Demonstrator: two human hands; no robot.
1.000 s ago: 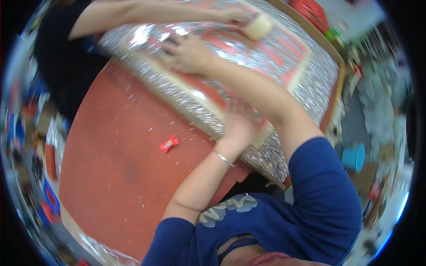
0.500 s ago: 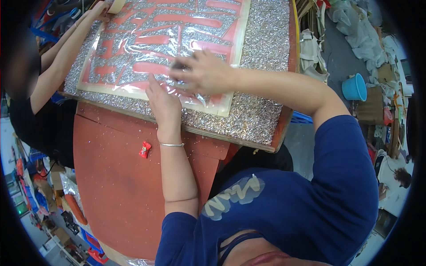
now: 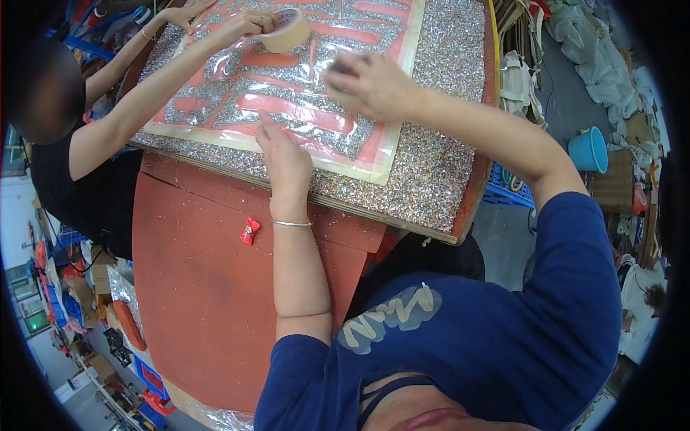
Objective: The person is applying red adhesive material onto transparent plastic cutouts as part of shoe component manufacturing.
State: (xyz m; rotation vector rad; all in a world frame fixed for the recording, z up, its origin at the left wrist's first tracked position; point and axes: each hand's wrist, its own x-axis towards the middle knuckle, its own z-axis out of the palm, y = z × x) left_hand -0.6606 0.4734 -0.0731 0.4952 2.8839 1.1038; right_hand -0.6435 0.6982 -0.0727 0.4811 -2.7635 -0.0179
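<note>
A clear plastic sheet with pink cut-out shapes (image 3: pixel 298 111), edged in cream tape (image 3: pixel 352 172), lies on a board covered in silver glitter (image 3: pixel 431 172). My left hand (image 3: pixel 285 158) rests on the sheet's near edge, fingers stretched out, holding nothing. Over the sheet's right part, my right hand (image 3: pixel 381 86) is closed around a small dark object (image 3: pixel 343 67); motion blur hides what kind it is. Across from my left hand, another person's hand (image 3: pixel 255 25) holds a roll of cream tape (image 3: pixel 287 34) over the sheet. That person's other hand (image 3: pixel 188 14) lies near the far left edge.
Under the glitter board is a reddish-brown table (image 3: pixel 208 309), with a small red wrapped sweet (image 3: pixel 249 230) on it. A light-blue bucket (image 3: pixel 588 149) stands on the floor at right, and a blue plastic crate (image 3: pixel 507 188) sits beside the board's right edge.
My right hand has moved away from my left, up the sheet, with the dark object. The other person's tape roll has come in from the far left over the sheet.
</note>
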